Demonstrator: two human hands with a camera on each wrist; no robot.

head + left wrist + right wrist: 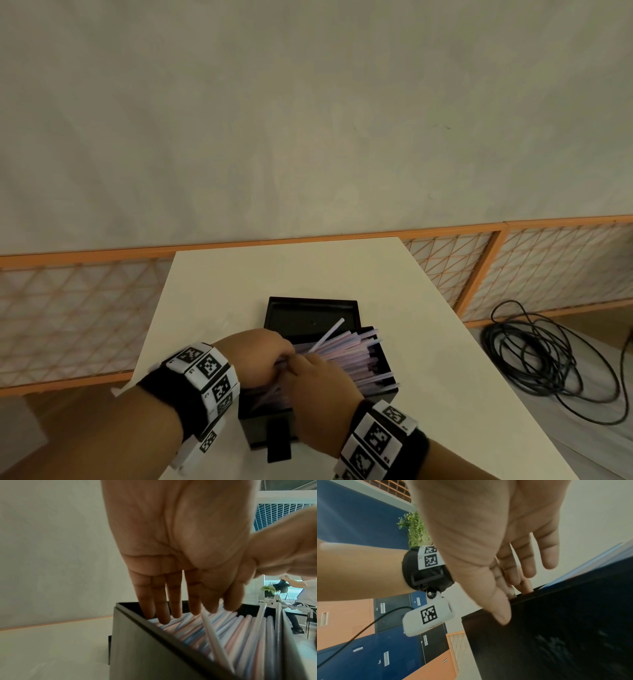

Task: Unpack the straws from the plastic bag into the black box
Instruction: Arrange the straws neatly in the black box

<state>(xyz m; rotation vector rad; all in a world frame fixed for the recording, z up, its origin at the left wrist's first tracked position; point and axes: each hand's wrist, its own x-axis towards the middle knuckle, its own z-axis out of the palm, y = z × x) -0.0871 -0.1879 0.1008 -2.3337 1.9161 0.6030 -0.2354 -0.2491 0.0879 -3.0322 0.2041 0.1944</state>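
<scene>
A black box [385, 365] stands open on the white table [445, 394], packed with pastel pink, blue and white straws [349, 356]. Their far ends stick out over its right rim, and one white straw [327, 337] pokes up at a slant. My left hand [263, 353] is over the box's left end, and its straight fingers [161, 609] press down on the straws [228, 627] just inside the box wall [145, 649]. My right hand [318, 380] lies beside it. Its thumb [501, 614] touches the outside of the box [565, 628] and its straight fingers reach over the rim. No plastic bag is in view.
The box's black lid [311, 313] lies just behind it. A black tab [279, 442] hangs at the box's near side. On the floor to the right is a coil of black cable [534, 359]. An orange lattice fence [513, 267] runs behind the table. A person [303, 592] stands far off.
</scene>
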